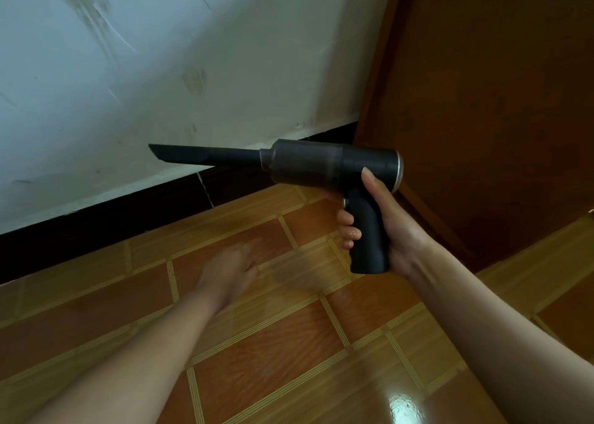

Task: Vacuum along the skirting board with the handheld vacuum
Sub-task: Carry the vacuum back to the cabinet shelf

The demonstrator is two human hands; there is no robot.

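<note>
The handheld vacuum (331,166) is clasped in the right-hand grip (385,227), the left-hand grip (231,269) is seen open and empty, and, with the nozzle (199,156) held off the skirting board (96,227), sweeping is judged undone.

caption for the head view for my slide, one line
Right hand grips a black vacuum, nozzle not yet at the skirting board; left hand free.

In our right hand (393,230) sits the handheld vacuum (334,166), its nozzle reaching leftward before the wall (128,86). Beyond our left hand (229,269), over the floor (257,343), runs the skirting board (96,224). The door (482,102) stands right of our right hand.
</note>
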